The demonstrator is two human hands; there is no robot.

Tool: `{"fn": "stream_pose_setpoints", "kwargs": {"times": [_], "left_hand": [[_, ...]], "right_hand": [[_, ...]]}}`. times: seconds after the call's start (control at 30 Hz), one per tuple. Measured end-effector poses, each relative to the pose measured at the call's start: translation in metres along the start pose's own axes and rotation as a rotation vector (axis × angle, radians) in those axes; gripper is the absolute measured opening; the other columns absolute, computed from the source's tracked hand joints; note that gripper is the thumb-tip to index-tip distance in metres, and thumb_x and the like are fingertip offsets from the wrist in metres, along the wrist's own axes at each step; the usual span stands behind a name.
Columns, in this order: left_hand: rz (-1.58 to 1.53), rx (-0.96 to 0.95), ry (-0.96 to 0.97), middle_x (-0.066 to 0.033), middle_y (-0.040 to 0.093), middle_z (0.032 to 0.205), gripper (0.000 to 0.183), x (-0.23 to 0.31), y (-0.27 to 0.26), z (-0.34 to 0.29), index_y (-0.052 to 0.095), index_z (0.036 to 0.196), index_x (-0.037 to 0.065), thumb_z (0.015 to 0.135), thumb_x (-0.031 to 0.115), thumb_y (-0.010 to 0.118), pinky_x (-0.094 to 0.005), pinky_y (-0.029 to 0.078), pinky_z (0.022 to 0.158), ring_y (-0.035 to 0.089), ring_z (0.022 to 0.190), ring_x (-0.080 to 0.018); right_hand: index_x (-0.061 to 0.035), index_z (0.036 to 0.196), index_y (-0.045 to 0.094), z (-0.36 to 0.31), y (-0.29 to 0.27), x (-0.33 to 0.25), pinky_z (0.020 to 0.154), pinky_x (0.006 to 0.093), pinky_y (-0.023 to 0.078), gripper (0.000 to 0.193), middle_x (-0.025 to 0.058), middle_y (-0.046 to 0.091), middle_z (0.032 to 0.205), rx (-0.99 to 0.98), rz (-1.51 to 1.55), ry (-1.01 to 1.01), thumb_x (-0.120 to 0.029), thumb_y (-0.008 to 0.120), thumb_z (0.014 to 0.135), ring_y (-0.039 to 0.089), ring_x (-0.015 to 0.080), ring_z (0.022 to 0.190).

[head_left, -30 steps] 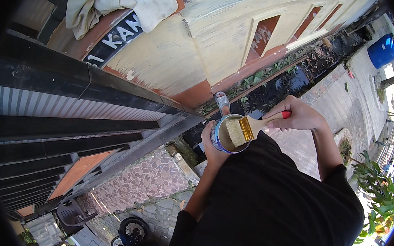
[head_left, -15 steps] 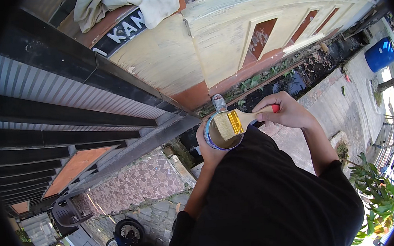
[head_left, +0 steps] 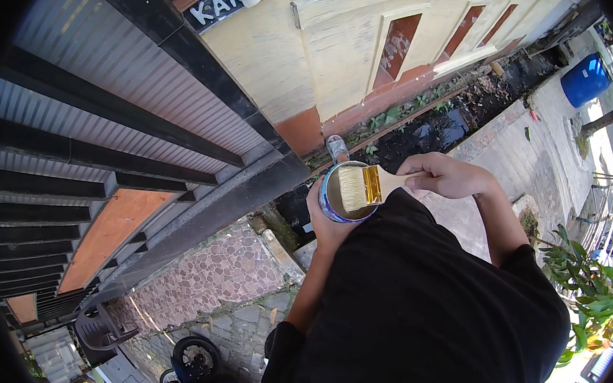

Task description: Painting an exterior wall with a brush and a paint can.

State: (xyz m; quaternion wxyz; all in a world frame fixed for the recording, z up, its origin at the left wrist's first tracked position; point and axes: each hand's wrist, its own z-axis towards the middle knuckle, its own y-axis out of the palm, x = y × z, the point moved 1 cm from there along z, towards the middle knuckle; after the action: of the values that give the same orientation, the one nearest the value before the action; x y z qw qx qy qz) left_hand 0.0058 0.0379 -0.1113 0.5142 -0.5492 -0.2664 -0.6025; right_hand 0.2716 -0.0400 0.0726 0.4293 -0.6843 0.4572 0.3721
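My left hand [head_left: 323, 215] is wrapped round the side of a round paint can [head_left: 333, 214], which I hold in front of my body. Pale paint seems to be inside, though the brush hides much of it. A flat paintbrush [head_left: 373, 185] with a gold band and cream bristles lies across the can's opening. Its wooden handle is gripped by my right hand [head_left: 449, 174], fingers closed around the end. The bristles sit over the can's mouth; whether they touch the rim I cannot tell.
A cream and brown wall [head_left: 353, 51] runs ahead, above a dark water ditch [head_left: 452, 126]. Black metal fencing [head_left: 137, 147] stands to the left. A blue barrel [head_left: 586, 81] is far right, a leafy plant [head_left: 591, 284] nearer. A motorcycle [head_left: 198, 373] and dark chair [head_left: 101, 328] are lower left.
The brush has turned so its bristles lie more level across the can, and my right hand has dropped slightly. My view has shifted, showing more of the fence.
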Motion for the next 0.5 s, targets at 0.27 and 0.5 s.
{"fn": "stream_pose_setpoints", "kwargs": {"times": [0.27,0.5], "left_hand": [[-0.051,0.015,-0.029,-0.0179,0.058,0.147,0.119,0.016,-0.011,0.003,0.041,0.152,0.001,0.056,0.025,0.108,-0.0438,0.046,0.118,0.060,0.136,-0.0305],[-0.065,0.016,-0.106,-0.0180,0.056,0.149,0.120,0.008,-0.019,0.016,0.040,0.154,0.001,0.056,0.022,0.106,-0.0445,0.043,0.120,0.057,0.138,-0.0325]], "right_hand": [[0.0020,0.112,0.072,-0.013,0.032,-0.005,0.075,0.0259,0.053,0.016,0.0010,0.072,0.089,0.280,-0.047,-0.100,-0.012,0.074,0.105,0.063,0.0063,0.082],[0.0026,0.109,0.075,0.005,0.028,-0.024,0.074,0.0308,0.057,0.013,0.0075,0.077,0.094,0.445,-0.109,-0.267,-0.005,0.078,0.099,0.070,0.0118,0.082]]}}
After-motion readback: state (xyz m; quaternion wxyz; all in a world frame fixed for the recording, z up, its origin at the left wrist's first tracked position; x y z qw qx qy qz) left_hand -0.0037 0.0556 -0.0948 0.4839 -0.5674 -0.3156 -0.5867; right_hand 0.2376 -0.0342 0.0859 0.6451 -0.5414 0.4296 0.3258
